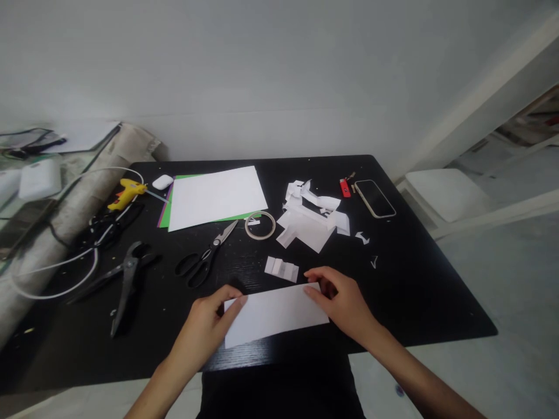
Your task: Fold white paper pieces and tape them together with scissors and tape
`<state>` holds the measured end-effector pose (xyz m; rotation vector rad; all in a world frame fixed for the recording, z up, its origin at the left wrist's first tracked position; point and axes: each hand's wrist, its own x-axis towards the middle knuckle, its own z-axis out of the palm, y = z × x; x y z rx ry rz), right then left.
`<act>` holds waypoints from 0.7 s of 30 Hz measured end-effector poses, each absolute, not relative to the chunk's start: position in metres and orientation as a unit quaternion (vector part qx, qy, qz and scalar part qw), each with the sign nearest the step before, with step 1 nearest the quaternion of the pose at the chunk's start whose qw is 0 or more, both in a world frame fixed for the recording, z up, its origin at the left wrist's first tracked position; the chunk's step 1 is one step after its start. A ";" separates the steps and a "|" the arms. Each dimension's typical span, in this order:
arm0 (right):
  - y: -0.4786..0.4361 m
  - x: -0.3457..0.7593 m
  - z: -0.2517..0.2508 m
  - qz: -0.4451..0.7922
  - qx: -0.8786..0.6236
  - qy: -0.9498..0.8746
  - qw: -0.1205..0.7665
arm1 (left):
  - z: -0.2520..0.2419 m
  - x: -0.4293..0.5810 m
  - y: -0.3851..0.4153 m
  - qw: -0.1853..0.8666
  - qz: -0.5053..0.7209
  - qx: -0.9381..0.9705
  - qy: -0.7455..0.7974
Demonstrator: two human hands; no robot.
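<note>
A white strip of paper (275, 314) is held near the front edge of the black table. My left hand (213, 320) pinches its left end between thumb and fingers. At the other end, my right hand (340, 299) grips the upper right corner, thumb on top and fingers curled behind. Just beyond the strip lies a small folded paper piece (282, 269). Black-handled scissors (207, 256) rest to the left, blades pointing away. A roll of tape (260, 226) lies flat beyond them.
White sheets (216, 198) cover green paper (192, 177) at the back. Paper scraps (312, 215) heap right of centre, near a red lighter (345, 188) and a phone (375, 198). Leftward are pliers (128, 273), a yellow glue gun (126, 194) and a white cable (94, 270).
</note>
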<state>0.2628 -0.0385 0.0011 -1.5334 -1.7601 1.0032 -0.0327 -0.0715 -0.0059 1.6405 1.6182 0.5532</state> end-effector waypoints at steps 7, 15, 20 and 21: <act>-0.056 0.237 0.000 0.258 -0.361 -0.832 0.334 | -0.012 -0.030 -0.070 0.303 0.201 0.680 0.637; -0.072 0.216 0.000 0.231 -0.293 -0.920 0.116 | -0.025 -0.030 -0.076 0.213 0.208 0.716 0.631; -0.081 0.207 -0.011 0.218 -0.341 -0.906 0.123 | -0.024 -0.030 -0.074 0.045 0.261 0.768 0.584; -0.083 0.206 -0.014 0.216 -0.346 -0.904 0.125 | -0.023 -0.028 -0.075 0.024 0.266 0.780 0.566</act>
